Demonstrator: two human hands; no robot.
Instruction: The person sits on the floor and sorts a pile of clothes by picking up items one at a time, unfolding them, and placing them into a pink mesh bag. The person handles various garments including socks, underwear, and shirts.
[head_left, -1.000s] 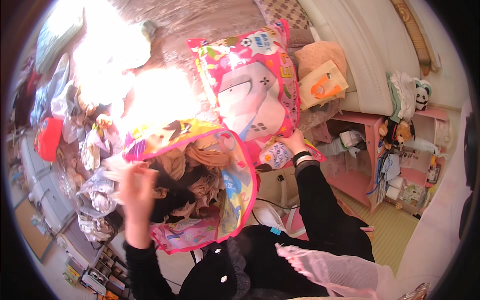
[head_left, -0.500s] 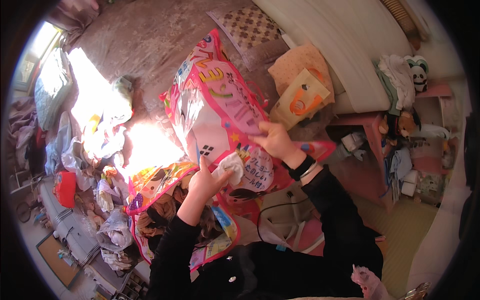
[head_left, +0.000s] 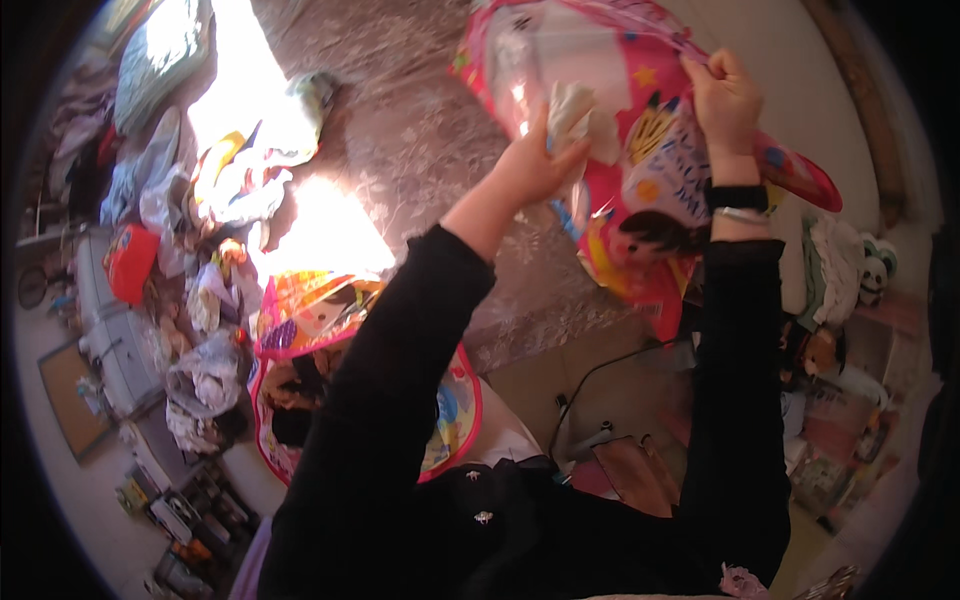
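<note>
A large pink-and-white plastic bag [head_left: 668,150] with cartoon prints is lifted above the far right of the bed. My right hand [head_left: 728,105] is closed round the bag's upper right edge. My left hand [head_left: 535,165] pinches a crumpled white cloth [head_left: 590,118] against the bag's left part; its exact kind is not clear. Below my left forearm, a second printed bag [head_left: 455,440] with a pink rim lies open, with dark and brown cloth items [head_left: 292,395] inside. My left sleeve hides part of that bag.
A brown patterned bedspread [head_left: 400,90] spreads ahead, brightly sunlit at left. Clothes [head_left: 245,175], a red item [head_left: 130,262] and a clear plastic bag [head_left: 205,375] lie along the left. A black cable [head_left: 590,380] runs below the lifted bag. A panda toy [head_left: 876,268] is at right.
Both hands have moved up and to the right with the pink bag and the white cloth. The bag has come away from the open bag, and my view has shifted.
</note>
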